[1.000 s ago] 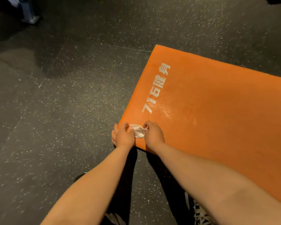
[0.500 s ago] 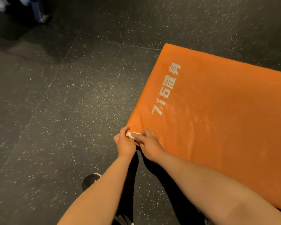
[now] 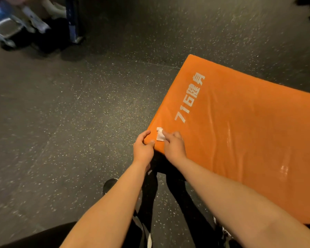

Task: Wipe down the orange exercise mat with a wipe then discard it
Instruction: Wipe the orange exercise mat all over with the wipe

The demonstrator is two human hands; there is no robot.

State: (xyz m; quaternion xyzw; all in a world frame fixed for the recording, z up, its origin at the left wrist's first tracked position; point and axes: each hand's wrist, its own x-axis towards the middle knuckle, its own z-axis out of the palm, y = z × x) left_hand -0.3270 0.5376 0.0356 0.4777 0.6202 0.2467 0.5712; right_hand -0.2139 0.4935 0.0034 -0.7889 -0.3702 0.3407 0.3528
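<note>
At mat (image 3: 240,131) corner, left hand (image 3: 143,149) — now off wipe (image 3: 159,136) — clasps edge, right hand (image 3: 174,147) seemingly pinching wipe.

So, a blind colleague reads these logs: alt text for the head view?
The right hand holds a small white wipe on the near corner of the orange mat while the left hand grips that corner's edge. The mat, printed with white lettering, lies on a dark speckled floor.
</note>
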